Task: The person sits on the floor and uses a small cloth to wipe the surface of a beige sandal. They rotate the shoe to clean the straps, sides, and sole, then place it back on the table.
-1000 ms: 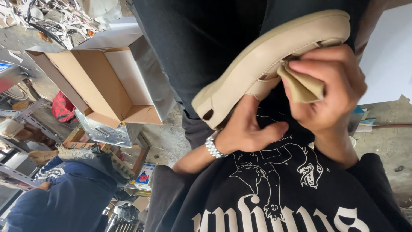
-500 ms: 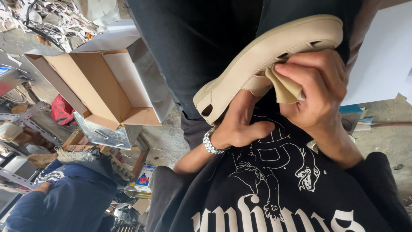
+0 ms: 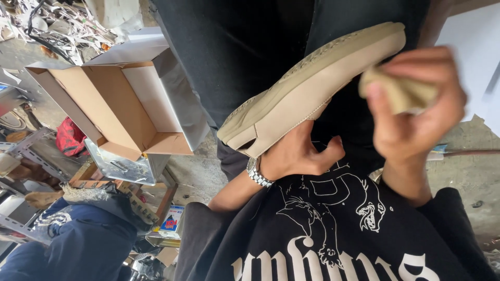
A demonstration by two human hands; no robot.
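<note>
The person is looking down past a black printed shirt (image 3: pixel 333 244) at both hands, raised in front of dark trousers (image 3: pixel 250 57).

The left hand (image 3: pixel 299 156) is gripping a beige shoe (image 3: pixel 312 86) from underneath, fingers curled shut around its lower side, thumb pointing toward the right hand. A metal wristwatch (image 3: pixel 257 173) is sitting on that wrist. The shoe is lying tilted, one end low beside the watch, the other end high, reaching over toward the right hand. Its pale sole edge is facing the camera, and stitching is showing along the upper rim.

The right hand (image 3: pixel 416 112) is blurred. It is pinching a small tan cloth (image 3: pixel 398 91) between thumb and fingers, closed on it, held just beside the raised end of the shoe. Whether the cloth is touching the shoe cannot be told through the blur.

Well to the far side of the left hand, an open cardboard box (image 3: pixel 122 112) is lying with its brown inside showing, and a grey lid flap (image 3: pixel 177 99) is standing along the side nearest the hands. Below the box, a metal rack (image 3: pixel 120 166) is showing. Farther off beyond the left forearm, a dark blue garment (image 3: pixel 86 242) is bunched up, and a red bundle (image 3: pixel 67 138) is sitting beside the box. Scrap strips (image 3: pixel 52 21) are piled beyond the box.
</note>
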